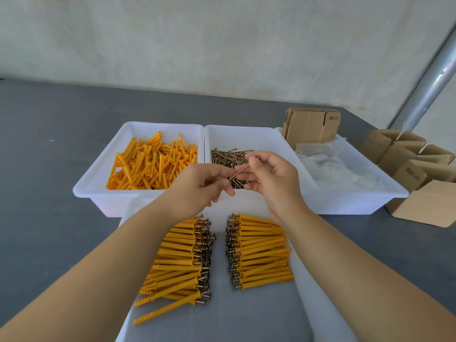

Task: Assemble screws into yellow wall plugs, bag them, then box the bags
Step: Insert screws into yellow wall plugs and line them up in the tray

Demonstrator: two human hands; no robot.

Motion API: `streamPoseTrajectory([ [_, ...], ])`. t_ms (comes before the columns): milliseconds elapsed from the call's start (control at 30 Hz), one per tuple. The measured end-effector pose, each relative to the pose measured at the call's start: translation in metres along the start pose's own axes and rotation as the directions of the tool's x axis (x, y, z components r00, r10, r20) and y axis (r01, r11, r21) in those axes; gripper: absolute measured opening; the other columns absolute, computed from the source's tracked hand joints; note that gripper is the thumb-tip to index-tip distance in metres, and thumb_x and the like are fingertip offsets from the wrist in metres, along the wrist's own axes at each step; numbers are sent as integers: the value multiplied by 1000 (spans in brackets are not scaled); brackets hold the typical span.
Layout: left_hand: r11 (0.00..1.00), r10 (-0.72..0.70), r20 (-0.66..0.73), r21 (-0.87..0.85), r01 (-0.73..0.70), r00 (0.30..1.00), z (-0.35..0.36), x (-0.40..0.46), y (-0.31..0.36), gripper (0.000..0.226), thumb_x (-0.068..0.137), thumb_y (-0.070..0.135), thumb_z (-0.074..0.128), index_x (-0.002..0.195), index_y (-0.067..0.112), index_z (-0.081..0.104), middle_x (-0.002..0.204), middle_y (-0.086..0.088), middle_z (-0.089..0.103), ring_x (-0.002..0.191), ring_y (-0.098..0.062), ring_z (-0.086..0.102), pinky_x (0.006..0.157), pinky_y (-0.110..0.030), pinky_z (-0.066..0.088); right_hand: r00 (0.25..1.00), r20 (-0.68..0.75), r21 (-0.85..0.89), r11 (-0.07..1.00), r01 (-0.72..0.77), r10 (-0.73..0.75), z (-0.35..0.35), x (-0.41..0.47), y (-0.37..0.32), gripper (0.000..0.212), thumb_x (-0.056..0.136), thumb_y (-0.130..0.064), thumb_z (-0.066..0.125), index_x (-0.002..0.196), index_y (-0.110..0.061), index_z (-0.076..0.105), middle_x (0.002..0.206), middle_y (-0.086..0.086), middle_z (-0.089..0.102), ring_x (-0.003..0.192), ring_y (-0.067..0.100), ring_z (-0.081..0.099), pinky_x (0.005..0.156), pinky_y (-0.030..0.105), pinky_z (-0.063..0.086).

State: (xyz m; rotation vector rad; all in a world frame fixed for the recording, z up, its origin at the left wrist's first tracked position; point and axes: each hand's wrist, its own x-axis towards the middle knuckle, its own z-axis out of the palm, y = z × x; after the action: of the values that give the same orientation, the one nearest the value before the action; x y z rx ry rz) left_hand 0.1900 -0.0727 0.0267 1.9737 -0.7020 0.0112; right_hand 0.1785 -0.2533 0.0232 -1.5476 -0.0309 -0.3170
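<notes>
The screw (pixel 243 169) hangs over the screw tray (pixel 271 137), pinched at both ends: right hand (pixel 271 178) fingers at the head, left hand (pixel 199 187) fingers at the tip. Its axis slants up-right. The plugs (pixel 153 164) lie left, nearer the left hand.

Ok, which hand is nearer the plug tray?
Left. The left hand hovers just off the right edge of the plug tray; the right hand is further right, over the screw tray.

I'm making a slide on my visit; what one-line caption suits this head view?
Both hands, left and right, pinch a screw above bins of plugs and screws.
</notes>
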Motion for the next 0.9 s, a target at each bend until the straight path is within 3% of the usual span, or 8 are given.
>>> streamPoseTrajectory([
  [100, 1000, -17, -22, -19, 16, 1000, 0, 1, 0, 32, 99, 3, 54, 126, 19, 63, 86, 1, 76, 58, -4, 55, 56, -23, 52, 992, 38, -191, 974, 125, -120, 1, -4, -1, 19, 101, -16, 56, 109, -21, 72, 93, -2, 76, 84, 12, 73, 63, 27, 56],
  [233, 996, -50, -61, -76, 45, 997, 0, 1, 3, 31, 96, 2, 57, 125, 14, 55, 74, 3, 74, 58, -9, 55, 57, -25, 48, 922, 184, -538, 750, 385, -341, 11, -9, 1, 21, 100, -29, 58, 109, -25, 76, 88, 2, 63, 86, 13, 59, 76, 37, 52],
  [367, 976, -152, -34, -165, 144, 988, -5, 1, 3, 45, 93, -4, 49, 132, 18, 47, 61, -1, 61, 62, -22, 49, 60, -34, 42, 863, 326, -558, 658, 505, -385, 15, -12, -3, 21, 91, -21, 72, 112, -20, 77, 92, -3, 64, 81, 6, 58, 71, 23, 50],
  [500, 962, -206, -24, -189, 198, 978, -10, 0, 7, 38, 96, 3, 40, 127, 22, 51, 63, -7, 67, 56, -14, 57, 54, -27, 46, 827, 438, -558, 615, 558, -353, 10, -14, -8, 20, 90, -18, 72, 109, -21, 78, 93, -3, 67, 84, 10, 60, 75, 31, 53],
  [633, 981, -193, -239, -46, 187, 952, -14, 0, 4, 29, 98, 9, 37, 111, 20, 61, 75, -4, 75, 66, -14, 70, 63, -33, 56, 794, 500, -616, 502, 607, -347, 17, -20, -8, 10, 88, -18, 74, 96, -18, 80, 89, -5, 68, 78, 7, 57, 74, 35, 51],
  [733, 967, -90, -502, 162, 195, 860, -26, 3, -10, 26, 98, 14, 41, 102, 17, 67, 78, 0, 72, 72, -19, 67, 66, -35, 52, 772, 546, -619, 464, 634, -326, 29, -28, -4, 7, 88, -16, 73, 92, -15, 78, 87, -3, 67, 75, 5, 52, 73, 31, 50],
  [833, 914, -54, -571, 301, 270, 819, -35, 5, -25, 24, 96, 15, 46, 103, 15, 69, 72, -4, 66, 61, -22, 58, 56, -34, 46, 757, 594, -640, 411, 650, -272, 43, -32, 0, 9, 91, -18, 69, 93, -12, 75, 91, 1, 64, 82, 16, 58, 75, 36, 50],
  [900, 858, -79, -536, 393, 331, 841, -36, 8, -34, 25, 96, 16, 49, 110, 15, 69, 91, -6, 70, 72, -22, 61, 61, -33, 48, 745, 630, -644, 388, 660, -220, 51, -34, 3, 12, 93, -20, 67, 99, -11, 72, 98, 4, 62, 90, 22, 60, 78, 40, 50],
])
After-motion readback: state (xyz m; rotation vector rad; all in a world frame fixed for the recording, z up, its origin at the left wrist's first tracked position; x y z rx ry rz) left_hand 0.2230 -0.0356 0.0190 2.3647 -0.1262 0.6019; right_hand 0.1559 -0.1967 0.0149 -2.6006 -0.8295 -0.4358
